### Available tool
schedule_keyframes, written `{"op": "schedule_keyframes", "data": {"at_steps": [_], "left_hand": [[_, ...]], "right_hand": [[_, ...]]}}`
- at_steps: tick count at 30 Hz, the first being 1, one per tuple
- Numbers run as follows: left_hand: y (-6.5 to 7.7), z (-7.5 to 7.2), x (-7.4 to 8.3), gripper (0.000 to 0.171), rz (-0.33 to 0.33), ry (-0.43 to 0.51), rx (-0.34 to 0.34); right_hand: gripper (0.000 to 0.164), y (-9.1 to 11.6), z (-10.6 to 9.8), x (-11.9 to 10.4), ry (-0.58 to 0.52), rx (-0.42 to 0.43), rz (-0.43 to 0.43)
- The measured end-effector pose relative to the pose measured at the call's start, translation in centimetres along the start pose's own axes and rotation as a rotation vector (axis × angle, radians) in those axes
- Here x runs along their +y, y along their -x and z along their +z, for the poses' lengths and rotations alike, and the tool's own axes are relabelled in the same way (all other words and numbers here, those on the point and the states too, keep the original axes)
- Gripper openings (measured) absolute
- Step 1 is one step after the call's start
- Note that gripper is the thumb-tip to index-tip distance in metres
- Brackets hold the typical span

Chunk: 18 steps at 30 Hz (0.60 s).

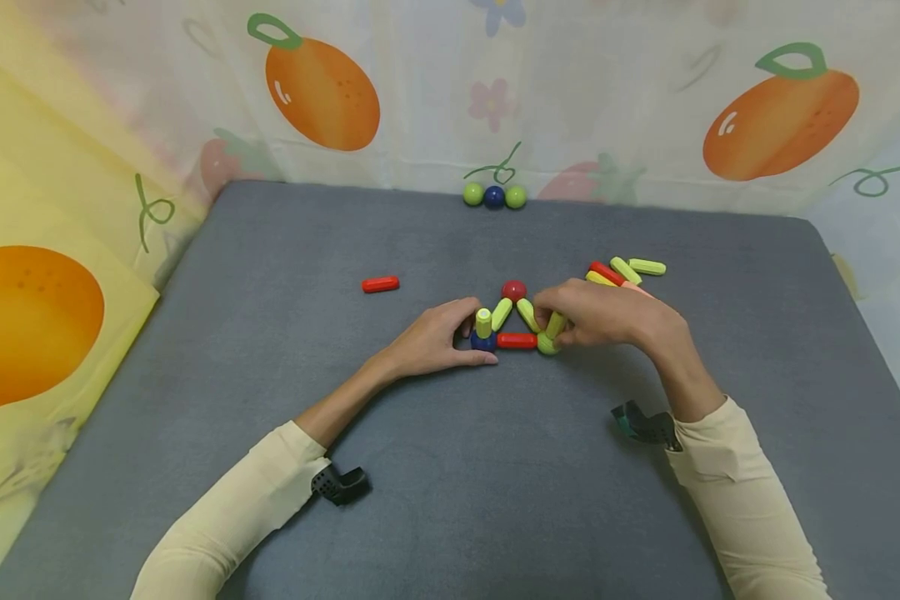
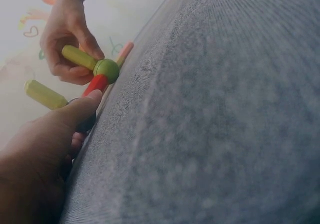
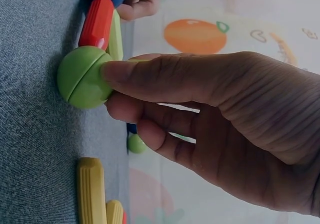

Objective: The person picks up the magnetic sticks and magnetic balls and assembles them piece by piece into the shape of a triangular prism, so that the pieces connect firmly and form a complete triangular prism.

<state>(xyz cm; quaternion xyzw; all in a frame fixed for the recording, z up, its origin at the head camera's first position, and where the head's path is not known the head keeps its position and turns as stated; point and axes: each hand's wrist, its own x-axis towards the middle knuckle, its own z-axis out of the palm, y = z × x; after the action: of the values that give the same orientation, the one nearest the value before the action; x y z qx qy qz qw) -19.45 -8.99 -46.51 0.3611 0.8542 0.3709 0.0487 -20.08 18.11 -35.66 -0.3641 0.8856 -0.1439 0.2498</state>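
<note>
A flat triangle of toy balls and rods lies on the grey table. Its corners are a red ball (image 1: 513,290), a dark blue ball (image 1: 483,341) and a green ball (image 1: 548,343). Between the blue and green balls runs a red rod (image 1: 517,341); two yellow-green rods reach up to the red ball. My left hand (image 1: 438,337) holds the blue ball between thumb and fingers, and a yellow-green rod (image 2: 45,94) stands upright on it. With thumb and fingers, my right hand (image 3: 200,99) pinches another yellow-green rod (image 2: 79,57) where it joins the green ball (image 3: 85,77).
A loose red rod (image 1: 380,284) lies left of the triangle. Beyond my right hand is a pile with a yellow-green rod (image 1: 647,267) and several others. At the far edge, a blue ball (image 1: 494,197) sits between two green ones, against a printed curtain (image 1: 435,92).
</note>
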Motion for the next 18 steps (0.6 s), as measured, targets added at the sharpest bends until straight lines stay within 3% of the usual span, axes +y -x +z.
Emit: {"op": "schedule_keyframes", "data": {"at_steps": [18], "left_hand": [[0.0, -0.2, 0.29, 0.045, -0.026, -0.018, -0.02]], "right_hand": [[0.022, -0.01, -0.2, 0.06, -0.004, -0.025, -0.006]]}}
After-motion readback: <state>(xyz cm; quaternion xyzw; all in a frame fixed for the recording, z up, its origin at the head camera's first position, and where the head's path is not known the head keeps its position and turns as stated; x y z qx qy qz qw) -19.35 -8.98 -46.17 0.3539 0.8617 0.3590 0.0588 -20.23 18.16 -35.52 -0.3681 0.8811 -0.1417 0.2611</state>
